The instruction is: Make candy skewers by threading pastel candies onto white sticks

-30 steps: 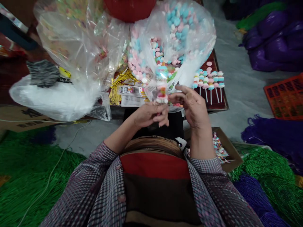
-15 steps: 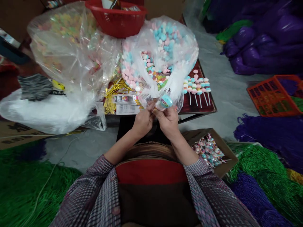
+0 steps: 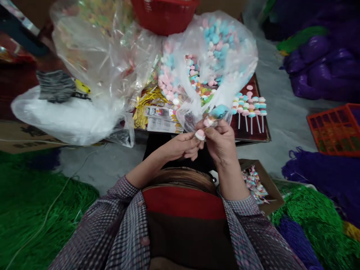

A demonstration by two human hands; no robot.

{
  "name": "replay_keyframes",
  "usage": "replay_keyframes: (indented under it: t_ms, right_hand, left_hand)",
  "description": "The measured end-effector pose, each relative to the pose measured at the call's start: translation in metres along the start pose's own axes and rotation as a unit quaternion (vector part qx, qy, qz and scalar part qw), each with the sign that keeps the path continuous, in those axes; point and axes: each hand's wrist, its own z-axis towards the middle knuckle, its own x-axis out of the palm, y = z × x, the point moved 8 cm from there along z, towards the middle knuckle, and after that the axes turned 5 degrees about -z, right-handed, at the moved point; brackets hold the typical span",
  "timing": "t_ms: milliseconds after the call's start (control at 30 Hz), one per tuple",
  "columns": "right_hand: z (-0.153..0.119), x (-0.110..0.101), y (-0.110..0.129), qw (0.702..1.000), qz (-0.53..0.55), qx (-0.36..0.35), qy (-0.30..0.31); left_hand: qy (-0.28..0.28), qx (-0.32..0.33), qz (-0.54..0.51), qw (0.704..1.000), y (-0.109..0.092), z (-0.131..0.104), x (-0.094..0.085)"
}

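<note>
My left hand [image 3: 184, 147] is closed in a pinch at a pink-and-white marshmallow [image 3: 200, 135]. Close beside it, my right hand [image 3: 222, 144] has thumb and fingers closed round a clear wrapper [image 3: 212, 119]. Inside that film show a blue piece [image 3: 219, 111] and a pinkish one; whether the pink-and-white marshmallow is joined to them I cannot tell. Just beyond my hands lies an open plastic bag [image 3: 239, 71] full of pink, blue and white marshmallows. Several marshmallow skewers [image 3: 250, 107] on white sticks lie in a row to its right.
Gold twist ties [image 3: 142, 114] and printed packets [image 3: 163, 120] lie at the table's front edge. Left are a large candy bag [image 3: 92, 48] and a white plastic bag [image 3: 64, 120]. A red basket [image 3: 165, 17] stands behind. A cardboard box [image 3: 271, 187] of wrapped candies sits low right.
The view has shifted, so the table things sit further right. My hands have drawn slightly apart, and a pink-and-white marshmallow now shows between them. The blue piece has tilted away.
</note>
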Motion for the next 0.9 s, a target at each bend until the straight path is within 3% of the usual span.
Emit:
replay_keyframes:
  t_ms: [33,100,167,200,267,333,400,467,567,633,700,767,833,900]
  right_hand:
    - [0.001,-0.005,-0.003,0.999,-0.012,-0.019,-0.046]
    - [0.003,-0.011,-0.008,0.991,-0.039,-0.055,-0.114]
    - [0.006,-0.009,-0.009,0.99,-0.058,-0.057,-0.113]
    - [0.01,-0.006,-0.009,0.994,-0.063,-0.038,-0.083]
    - [0.015,0.005,-0.007,0.997,-0.069,0.017,0.01]
    - [0.019,0.015,-0.001,0.992,-0.082,0.047,0.084]
    - [0.025,0.02,0.003,0.99,-0.1,0.042,0.093]
    - [0.033,0.022,-0.002,0.991,-0.117,0.031,0.056]
    - [0.042,0.028,-0.02,0.989,-0.142,0.034,-0.003]
    - [0.048,0.035,-0.029,0.986,-0.16,0.039,-0.014]
    - [0.057,0.047,-0.033,0.984,-0.171,0.045,0.021]
    - [0.07,0.062,-0.033,0.978,-0.183,0.045,0.085]
    - [0.088,0.075,-0.032,0.966,-0.218,0.029,0.139]
    - [0.111,0.087,-0.036,0.943,-0.291,-0.006,0.158]
  left_hand:
    - [-0.072,0.029,0.062,0.995,-0.004,0.002,-0.012]
    - [-0.205,0.078,0.189,0.957,-0.016,-0.001,-0.035]
    - [-0.238,0.092,0.217,0.942,-0.019,-0.004,-0.045]
    - [-0.207,0.083,0.173,0.959,-0.016,-0.003,-0.045]
    - [-0.082,0.029,0.022,0.996,-0.003,-0.002,-0.033]
    - [0.029,-0.032,-0.115,0.992,0.005,-0.007,-0.017]
    - [0.043,-0.044,-0.174,0.983,0.004,-0.011,-0.015]
    - [-0.022,0.003,-0.164,0.986,-0.003,-0.01,-0.028]
    - [-0.167,0.098,0.011,0.981,-0.02,-0.015,-0.058]
    - [-0.268,0.14,0.164,0.939,-0.033,-0.026,-0.079]
    - [-0.335,0.156,0.237,0.898,-0.043,-0.039,-0.097]
    - [-0.359,0.167,0.19,0.898,-0.047,-0.05,-0.113]
    - [-0.376,0.191,0.069,0.904,-0.051,-0.062,-0.129]
    - [-0.402,0.217,-0.053,0.888,-0.056,-0.074,-0.144]
